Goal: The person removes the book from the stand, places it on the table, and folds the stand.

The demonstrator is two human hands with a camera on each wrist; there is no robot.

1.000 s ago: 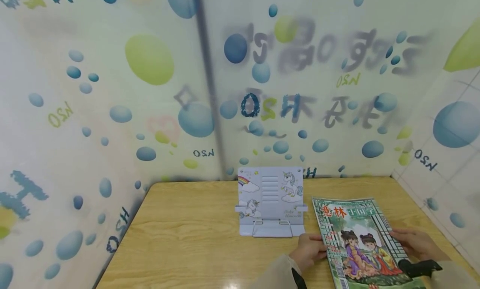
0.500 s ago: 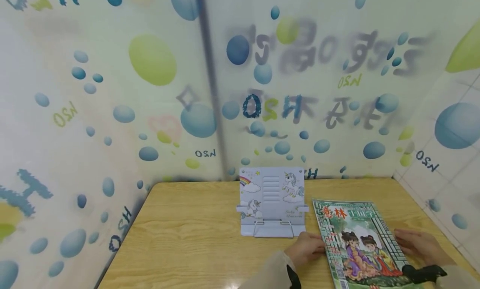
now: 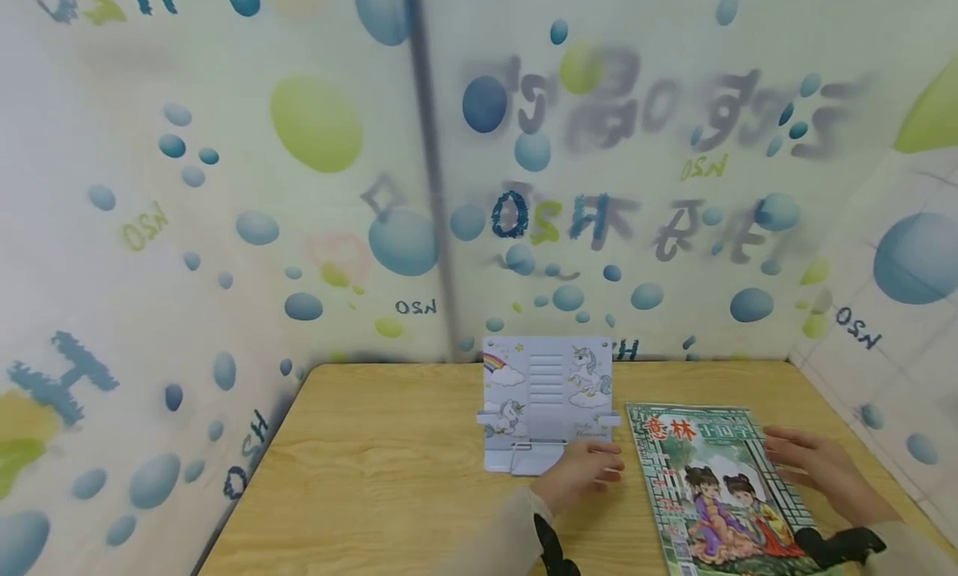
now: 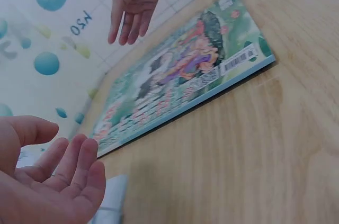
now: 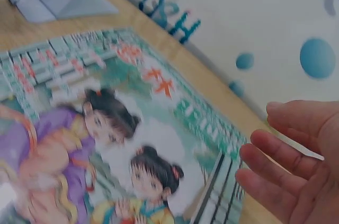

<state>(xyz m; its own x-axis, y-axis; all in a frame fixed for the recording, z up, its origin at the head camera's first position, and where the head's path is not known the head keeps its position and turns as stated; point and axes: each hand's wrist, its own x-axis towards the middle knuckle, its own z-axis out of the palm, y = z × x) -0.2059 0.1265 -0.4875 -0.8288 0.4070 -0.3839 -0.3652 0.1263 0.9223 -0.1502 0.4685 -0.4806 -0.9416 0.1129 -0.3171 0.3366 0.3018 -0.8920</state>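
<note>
A magazine [image 3: 718,484] with a green illustrated cover of two girls lies flat on the right part of the table. My left hand [image 3: 578,475] is off it, to its left and in front of the lower right of a white book stand [image 3: 546,393] printed with unicorns. In the left wrist view the left hand's [image 4: 53,176] fingers are relaxed and hold nothing. My right hand [image 3: 827,475] hovers over the magazine's right edge, its fingers [image 5: 275,160] loosely extended with nothing between them.
The wooden table [image 3: 374,476] runs up to a back wall [image 3: 337,210] covered with blue and green dots. Another patterned wall [image 3: 891,327] rises close by on the right.
My left hand has let go of the magazine's left edge and moved left toward the book stand. My right hand has come off the right edge and lifted slightly. The magazine stays put.
</note>
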